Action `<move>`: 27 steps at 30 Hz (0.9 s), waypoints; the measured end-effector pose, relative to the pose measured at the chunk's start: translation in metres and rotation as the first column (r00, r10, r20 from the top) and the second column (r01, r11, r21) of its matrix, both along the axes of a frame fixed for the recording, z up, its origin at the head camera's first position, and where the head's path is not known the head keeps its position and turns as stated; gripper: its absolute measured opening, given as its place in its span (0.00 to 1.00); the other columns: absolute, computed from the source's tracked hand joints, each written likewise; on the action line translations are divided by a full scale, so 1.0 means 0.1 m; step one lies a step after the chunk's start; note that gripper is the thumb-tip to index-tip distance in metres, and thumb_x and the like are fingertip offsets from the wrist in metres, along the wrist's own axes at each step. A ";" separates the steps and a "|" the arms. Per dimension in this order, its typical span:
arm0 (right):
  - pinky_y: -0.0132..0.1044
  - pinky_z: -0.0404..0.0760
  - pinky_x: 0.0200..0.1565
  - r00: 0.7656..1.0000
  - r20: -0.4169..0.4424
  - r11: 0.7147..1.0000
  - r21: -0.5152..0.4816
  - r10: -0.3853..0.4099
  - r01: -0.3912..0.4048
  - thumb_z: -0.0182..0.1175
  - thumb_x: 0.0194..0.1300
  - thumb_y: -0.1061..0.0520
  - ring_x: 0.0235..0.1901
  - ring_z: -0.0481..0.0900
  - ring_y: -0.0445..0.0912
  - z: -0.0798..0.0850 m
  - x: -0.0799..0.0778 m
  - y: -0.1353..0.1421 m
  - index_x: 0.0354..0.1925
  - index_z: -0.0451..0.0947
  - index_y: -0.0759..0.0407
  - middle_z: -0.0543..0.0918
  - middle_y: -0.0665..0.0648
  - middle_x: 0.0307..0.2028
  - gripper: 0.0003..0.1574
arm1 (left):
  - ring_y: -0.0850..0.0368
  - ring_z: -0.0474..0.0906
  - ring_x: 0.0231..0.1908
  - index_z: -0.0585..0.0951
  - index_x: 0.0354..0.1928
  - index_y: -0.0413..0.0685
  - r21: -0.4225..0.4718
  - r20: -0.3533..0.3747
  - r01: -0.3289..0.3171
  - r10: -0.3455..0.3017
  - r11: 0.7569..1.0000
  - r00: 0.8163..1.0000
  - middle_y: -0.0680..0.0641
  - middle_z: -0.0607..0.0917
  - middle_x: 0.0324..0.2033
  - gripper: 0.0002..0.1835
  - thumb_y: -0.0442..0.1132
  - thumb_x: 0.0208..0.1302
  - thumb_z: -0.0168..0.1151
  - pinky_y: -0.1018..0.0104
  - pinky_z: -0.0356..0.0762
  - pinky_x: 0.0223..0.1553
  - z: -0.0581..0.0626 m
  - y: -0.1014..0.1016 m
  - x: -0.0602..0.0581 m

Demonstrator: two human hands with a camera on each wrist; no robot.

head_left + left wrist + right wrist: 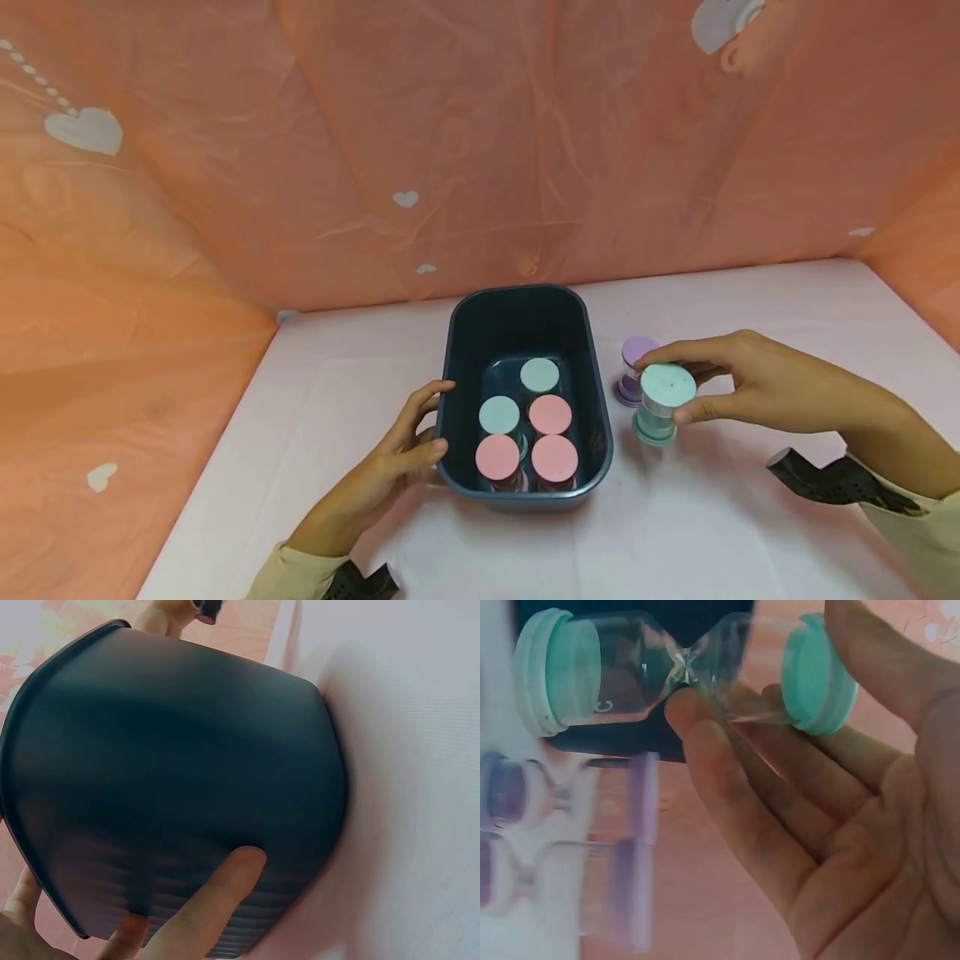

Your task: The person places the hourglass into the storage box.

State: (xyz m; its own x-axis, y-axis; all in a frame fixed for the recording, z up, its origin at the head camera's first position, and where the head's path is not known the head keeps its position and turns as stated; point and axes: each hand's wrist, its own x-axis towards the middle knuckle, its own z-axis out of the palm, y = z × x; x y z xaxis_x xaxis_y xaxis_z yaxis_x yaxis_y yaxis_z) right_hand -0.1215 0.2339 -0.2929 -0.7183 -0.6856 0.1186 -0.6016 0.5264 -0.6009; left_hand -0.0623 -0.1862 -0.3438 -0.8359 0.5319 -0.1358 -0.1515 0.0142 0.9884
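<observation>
My right hand (731,379) holds a green-capped hourglass (667,387) between thumb and fingers, just right of a dark blue bin (517,321). In the right wrist view its clear bulbs and narrow waist show between two green caps. My left hand (397,450) touches the bin's left side, its fingers (214,904) lying against the outer wall in the left wrist view. Inside the bin, toward the near end, stand two hourglasses with pale green tops (539,375) and several with pink tops (553,458).
Two purple-capped hourglasses (643,799) stand beside the bin; in the head view my right hand partly covers that spot. A white cloth (720,533) covers the table. Orange sheeting (480,150) with hearts hangs behind and at both sides.
</observation>
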 end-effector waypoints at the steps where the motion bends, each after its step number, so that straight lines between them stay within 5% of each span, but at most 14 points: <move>1: 0.31 0.81 0.42 1.000 -0.004 1.000 0.000 -0.013 0.013 0.71 0.57 0.42 0.46 0.82 0.31 0.05 0.00 -0.01 0.61 0.75 0.33 0.84 0.33 0.50 0.33 | 0.51 0.69 0.62 0.50 0.76 0.65 -0.002 0.001 0.000 0.000 1.000 1.000 0.38 0.47 0.70 0.34 0.39 0.75 0.50 0.50 0.80 0.53 0.00 0.00 0.00; 11: 0.26 0.78 0.39 0.982 -0.186 1.000 -0.002 -0.020 0.020 0.72 0.59 0.50 0.41 0.82 0.30 0.31 -0.06 -0.07 0.66 0.71 0.33 0.84 0.38 0.51 0.38 | 0.47 0.67 0.65 0.49 0.76 0.66 -0.025 0.008 -0.006 0.006 1.000 1.000 0.39 0.45 0.71 0.34 0.41 0.75 0.50 0.48 0.79 0.55 0.02 0.01 0.01; 27: 0.23 0.79 0.45 0.965 -0.257 0.993 -0.090 0.047 -0.073 0.70 0.61 0.58 0.43 0.85 0.33 0.57 -0.17 -0.26 0.64 0.74 0.44 0.85 0.37 0.45 0.34 | 0.46 0.65 0.66 0.49 0.76 0.67 -0.031 0.007 -0.001 0.001 1.000 1.000 0.38 0.43 0.71 0.34 0.41 0.75 0.49 0.47 0.78 0.56 0.00 0.02 -0.02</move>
